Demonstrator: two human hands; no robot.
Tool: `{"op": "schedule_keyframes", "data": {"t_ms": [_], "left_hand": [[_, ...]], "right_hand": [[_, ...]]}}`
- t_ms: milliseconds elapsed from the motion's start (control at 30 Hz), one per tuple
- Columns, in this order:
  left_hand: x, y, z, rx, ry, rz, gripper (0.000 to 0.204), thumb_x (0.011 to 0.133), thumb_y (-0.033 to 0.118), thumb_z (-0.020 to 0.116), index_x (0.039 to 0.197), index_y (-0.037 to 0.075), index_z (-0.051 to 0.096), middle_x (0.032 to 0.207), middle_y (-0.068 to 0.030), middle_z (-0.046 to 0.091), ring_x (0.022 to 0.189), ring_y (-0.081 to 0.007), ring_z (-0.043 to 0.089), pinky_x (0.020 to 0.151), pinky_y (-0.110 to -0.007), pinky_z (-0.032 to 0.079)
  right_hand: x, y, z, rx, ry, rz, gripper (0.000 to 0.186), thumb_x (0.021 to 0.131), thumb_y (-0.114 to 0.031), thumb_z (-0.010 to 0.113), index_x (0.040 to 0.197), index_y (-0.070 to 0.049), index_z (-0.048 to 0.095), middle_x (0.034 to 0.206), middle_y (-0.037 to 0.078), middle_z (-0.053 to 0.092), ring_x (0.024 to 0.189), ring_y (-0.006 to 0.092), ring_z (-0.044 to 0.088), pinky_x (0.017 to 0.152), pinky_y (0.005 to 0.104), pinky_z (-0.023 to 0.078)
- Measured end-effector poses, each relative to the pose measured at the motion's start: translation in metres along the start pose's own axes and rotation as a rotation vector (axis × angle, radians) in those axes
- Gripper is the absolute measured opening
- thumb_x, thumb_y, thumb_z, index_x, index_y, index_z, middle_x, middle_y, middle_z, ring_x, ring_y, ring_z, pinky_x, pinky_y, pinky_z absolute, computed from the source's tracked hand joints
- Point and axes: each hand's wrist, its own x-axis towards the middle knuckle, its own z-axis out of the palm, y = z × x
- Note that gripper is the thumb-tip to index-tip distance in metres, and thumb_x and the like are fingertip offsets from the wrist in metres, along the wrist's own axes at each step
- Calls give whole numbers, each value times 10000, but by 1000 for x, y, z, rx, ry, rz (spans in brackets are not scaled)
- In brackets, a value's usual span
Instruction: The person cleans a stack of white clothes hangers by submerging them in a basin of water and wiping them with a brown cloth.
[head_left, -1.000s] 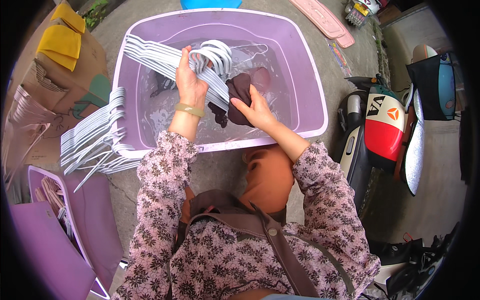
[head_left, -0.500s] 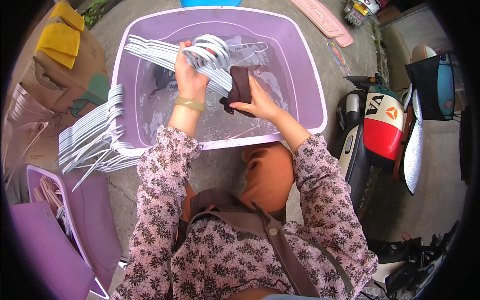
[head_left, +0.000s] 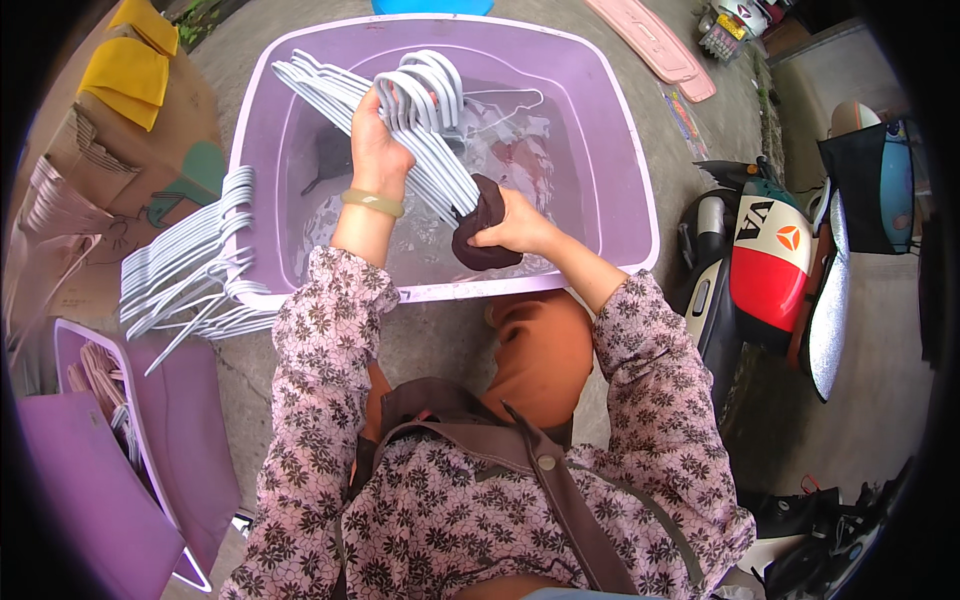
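Your bundle of slim white hangers slants over the large purple plastic tub, its arms running from far left to near right and its hooks bunched at the far side. Your left hand grasps the bundle around its middle, just beside the hooks. Your right hand grips a dark brown cloth, pressing it around the bundle's near right ends, above the near part of the tub. Below, shallow water covers the tub's floor, and a single thin white hanger lies toward the far right. A second cluster of white hangers hangs over the tub's left rim. Farther left stands a brown cardboard box with yellow flat pieces on it; near left is a purple bin holding more hangers. A pink plastic lid lies far right, and a red-and-cream scooter stands on the right.
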Motion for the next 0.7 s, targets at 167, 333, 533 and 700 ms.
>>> {"op": "schedule_keyframes", "data": {"t_ms": [167, 333, 533, 700], "left_hand": [[3, 0, -7, -93, -1, 53, 528, 863, 525, 451, 1011, 25, 527, 931, -87, 609, 859, -207, 605, 778, -351, 505], [-26, -50, -2, 560, -3, -66, 443, 857, 404, 549, 906, -35, 524, 734, -101, 566, 650, -223, 608, 652, -347, 526], [-19, -48, -1, 537, 125, -67, 451, 888, 446, 474, 623, 87, 405, 477, -8, 351, 386, -127, 365, 493, -348, 494], [-8, -31, -3, 426, 100, -119, 484, 894, 496, 428, 585, 142, 312, 454, 21, 238, 378, -104, 259, 407, -286, 328]], "right_hand": [[4, -6, 9, 176, -39, 79, 495, 563, -93, 735, 1012, -3, 545, 877, 56, 613, 824, 147, 567, 788, 280, 450], [21, -16, 9, 187, 48, 104, 463, 580, -84, 724, 994, -4, 535, 842, 52, 602, 805, 139, 570, 735, 283, 458], [6, -17, 16, -224, 180, -154, 611, 621, -151, 725, 1123, 17, 421, 953, 178, 570, 849, 303, 572, 767, 355, 450], [-14, -8, -3, -646, 200, -673, 741, 639, -121, 746, 1242, 9, 336, 1059, 211, 505, 902, 359, 527, 774, 392, 430]]}}
